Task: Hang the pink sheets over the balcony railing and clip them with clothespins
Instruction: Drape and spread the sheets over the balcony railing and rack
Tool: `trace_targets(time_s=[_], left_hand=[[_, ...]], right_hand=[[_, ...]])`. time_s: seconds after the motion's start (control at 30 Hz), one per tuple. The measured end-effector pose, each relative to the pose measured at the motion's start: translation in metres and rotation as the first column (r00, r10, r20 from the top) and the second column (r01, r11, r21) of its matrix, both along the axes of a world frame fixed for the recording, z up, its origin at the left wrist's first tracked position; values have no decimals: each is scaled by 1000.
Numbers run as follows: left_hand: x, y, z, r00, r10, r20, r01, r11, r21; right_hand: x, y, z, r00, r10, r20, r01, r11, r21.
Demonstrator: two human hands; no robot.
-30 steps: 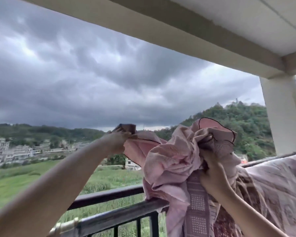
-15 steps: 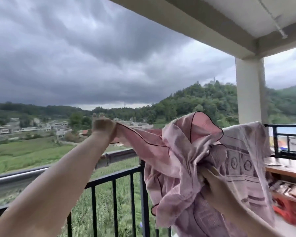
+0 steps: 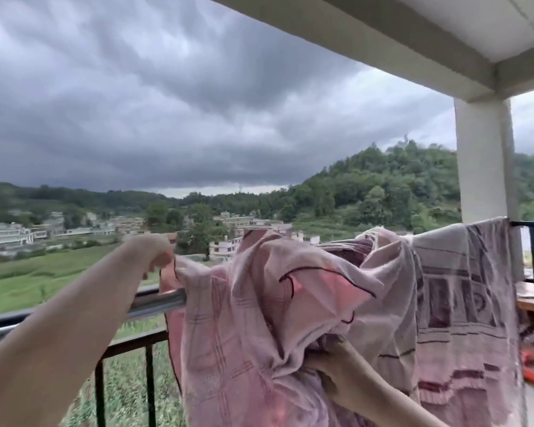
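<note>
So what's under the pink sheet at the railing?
The railing runs under the pink sheet and vanishes there. The right hand grips it from below, fingers partly covered. No clothespins show.

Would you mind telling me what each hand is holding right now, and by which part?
Both hold the pink sheet. The left hand pinches its upper left edge above the railing; the right hand grips a bunched fold lower down.
</note>
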State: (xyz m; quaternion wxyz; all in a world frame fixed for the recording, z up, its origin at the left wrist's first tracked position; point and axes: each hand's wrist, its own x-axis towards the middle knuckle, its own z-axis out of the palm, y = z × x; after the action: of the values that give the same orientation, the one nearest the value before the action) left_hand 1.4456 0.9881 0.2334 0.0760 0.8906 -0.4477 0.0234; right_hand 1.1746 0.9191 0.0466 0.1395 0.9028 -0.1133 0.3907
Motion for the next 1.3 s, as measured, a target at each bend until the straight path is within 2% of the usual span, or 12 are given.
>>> trace_targets(time_s=[0.13,0.27,0.37,0.47,0.57,0.6,0.7,0.8,0.9,1.07,1.2,1.3], left_hand=[[-8,-16,-19,952,-237,-196,209,966,-154],[-18,-7,-34,918,-395,-39,386,910,-149],[-28,-2,-31,890,-443,108,456,860,-228],[-43,8,-36,872,-347,345,430,880,-202],[-53,12,-46,825,-229,517,382,899,-213],[-54,13,-49,807,-197,557,369,904,-215],[-45,20,-50,775,-74,628,277,932,-233],[-18,40,-42,744,72,664,173,940,-295],[5,66,-31,777,170,606,55,941,-335],[15,86,-34,919,160,360,-4,917,-399],[-8,104,-66,877,54,478,274,761,-588],[-28,113,-110,889,86,451,264,708,-655]], right_hand=[[5,1,1,1000,-12,0,12,997,73],[-6,12,-6,997,71,-42,-69,996,55],[-10,17,-26,969,-171,-178,188,978,84],[-10,21,-23,717,-152,-680,475,821,317],[-14,23,2,504,-75,-861,561,786,260],[-20,21,9,502,-67,-862,546,798,256],[-32,10,36,662,-103,-743,462,837,295],[-27,0,58,933,-196,-302,283,917,282],[-2,-12,75,966,-254,42,236,940,247],[33,-36,97,959,-285,7,272,922,277],[29,-56,104,996,-80,-31,86,960,265],[27,-63,112,1000,1,-6,0,974,228]])
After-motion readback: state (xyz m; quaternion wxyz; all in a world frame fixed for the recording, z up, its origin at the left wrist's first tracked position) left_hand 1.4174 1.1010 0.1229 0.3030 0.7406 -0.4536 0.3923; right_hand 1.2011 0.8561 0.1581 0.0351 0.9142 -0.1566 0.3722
